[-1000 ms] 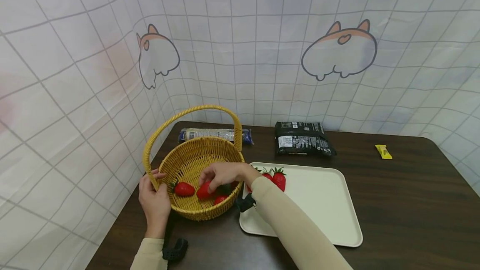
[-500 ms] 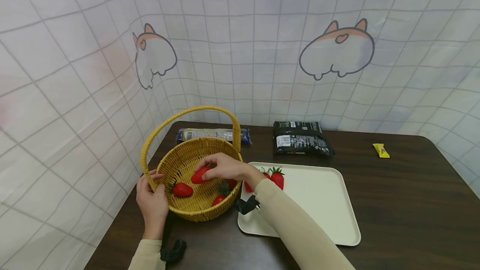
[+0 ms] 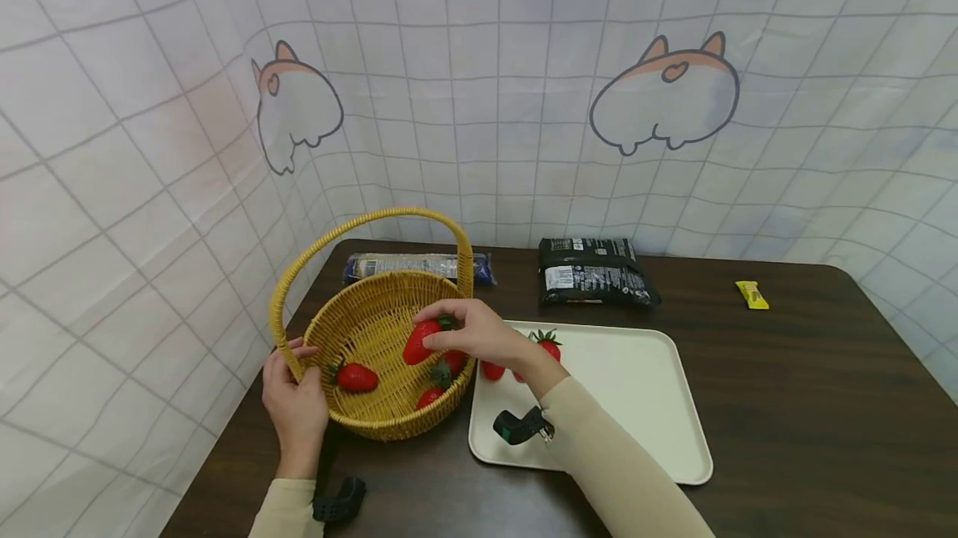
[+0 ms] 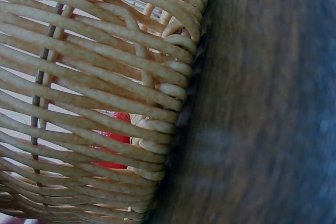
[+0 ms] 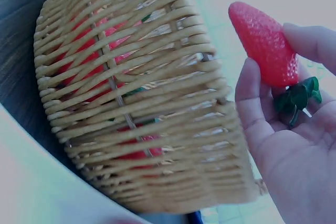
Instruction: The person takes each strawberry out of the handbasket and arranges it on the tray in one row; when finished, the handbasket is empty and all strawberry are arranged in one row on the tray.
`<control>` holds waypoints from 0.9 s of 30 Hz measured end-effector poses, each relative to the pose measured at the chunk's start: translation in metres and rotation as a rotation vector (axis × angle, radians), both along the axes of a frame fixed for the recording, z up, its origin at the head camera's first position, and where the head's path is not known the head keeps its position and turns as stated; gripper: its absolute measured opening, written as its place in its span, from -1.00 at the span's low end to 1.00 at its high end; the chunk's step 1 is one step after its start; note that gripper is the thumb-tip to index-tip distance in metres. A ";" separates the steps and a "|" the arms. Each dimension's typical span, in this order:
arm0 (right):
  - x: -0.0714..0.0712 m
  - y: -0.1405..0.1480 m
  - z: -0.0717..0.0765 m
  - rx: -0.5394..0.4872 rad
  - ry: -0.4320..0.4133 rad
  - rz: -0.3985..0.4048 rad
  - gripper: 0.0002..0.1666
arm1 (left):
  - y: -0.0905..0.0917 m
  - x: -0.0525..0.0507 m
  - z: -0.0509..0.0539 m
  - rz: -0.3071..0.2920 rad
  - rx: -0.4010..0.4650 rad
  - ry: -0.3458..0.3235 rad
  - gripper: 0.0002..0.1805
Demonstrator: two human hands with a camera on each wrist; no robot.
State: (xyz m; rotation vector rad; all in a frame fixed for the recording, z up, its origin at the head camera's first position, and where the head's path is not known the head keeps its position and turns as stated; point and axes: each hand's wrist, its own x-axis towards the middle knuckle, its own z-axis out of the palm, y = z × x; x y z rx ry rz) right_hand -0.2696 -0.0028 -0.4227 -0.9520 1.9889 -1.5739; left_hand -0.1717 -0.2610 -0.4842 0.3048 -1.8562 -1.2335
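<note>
My right hand (image 3: 479, 332) pinches a red strawberry (image 5: 264, 43) between thumb and fingers, above the right side of the yellow wicker basket (image 3: 367, 313). Its green leaves (image 5: 298, 98) point toward the palm in the right wrist view. On the basket's left side, my left hand (image 3: 294, 405) grips the rim by the foot of the handle (image 3: 279, 305). Inside the basket lie another strawberry (image 3: 356, 377) at the left and two more at the right, one of them a strawberry (image 3: 429, 397) near the front wall. The left wrist view has mostly basket weave, with red showing through its gaps.
A cream tray (image 3: 614, 397) stands right of the basket, with a few strawberries (image 3: 549, 344) at its left end. Behind are a blue-ended long packet (image 3: 419, 265) and a black packet (image 3: 595, 272). A small yellow packet (image 3: 752, 295) lies far right on the dark table (image 3: 808, 388).
My right hand has lifted the strawberry from the basket's floor and moved it up and to the right. The left hand keeps its hold on the rim. The head view has shifted slightly.
</note>
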 end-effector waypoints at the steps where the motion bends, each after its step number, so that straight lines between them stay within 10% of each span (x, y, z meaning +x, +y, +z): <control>1: 0.002 0.004 0.001 -0.011 0.004 -0.015 -0.57 | 0.000 0.000 0.000 0.001 -0.002 0.000 -0.74; 10: 0.019 0.041 -0.001 -0.073 0.059 -0.156 -0.60 | -0.001 0.000 -0.001 0.009 -0.011 -0.017 -0.74; 27: 0.022 0.106 -0.016 -0.222 -0.090 -0.343 -0.58 | 0.000 -0.001 -0.001 0.010 -0.001 -0.030 -0.74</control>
